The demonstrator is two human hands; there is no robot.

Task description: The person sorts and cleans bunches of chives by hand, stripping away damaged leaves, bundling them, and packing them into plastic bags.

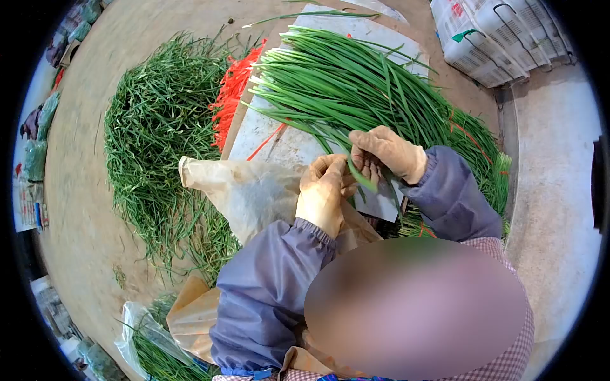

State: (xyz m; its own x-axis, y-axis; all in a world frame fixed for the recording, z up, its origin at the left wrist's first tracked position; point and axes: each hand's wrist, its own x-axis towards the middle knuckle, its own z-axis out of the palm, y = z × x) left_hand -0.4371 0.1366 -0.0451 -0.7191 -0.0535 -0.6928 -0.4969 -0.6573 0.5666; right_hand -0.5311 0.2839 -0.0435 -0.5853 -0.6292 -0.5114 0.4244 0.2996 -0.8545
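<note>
A thick heap of garlic chives (356, 82) lies across a white board (254, 143), pale stem ends to the left and green leaves to the right. At the heap's near edge, my left hand (322, 193), in a pale glove, is closed with its fingertips pinched on a few chive leaves. Close beside it, my right hand (391, 154), also gloved, has its fingers bent round a broad chive leaf (361, 174) that hangs between the two hands. The inner fingers of both hands are partly hidden.
Red tie strips (235, 95) lie along the board's left edge. A big pile of loose green leaves (165, 127) covers the floor beyond them. Tied chive bundles (473, 143) lie at the right. White crates (502, 38) stand at the upper right. A bag of chives (152, 346) sits lower left.
</note>
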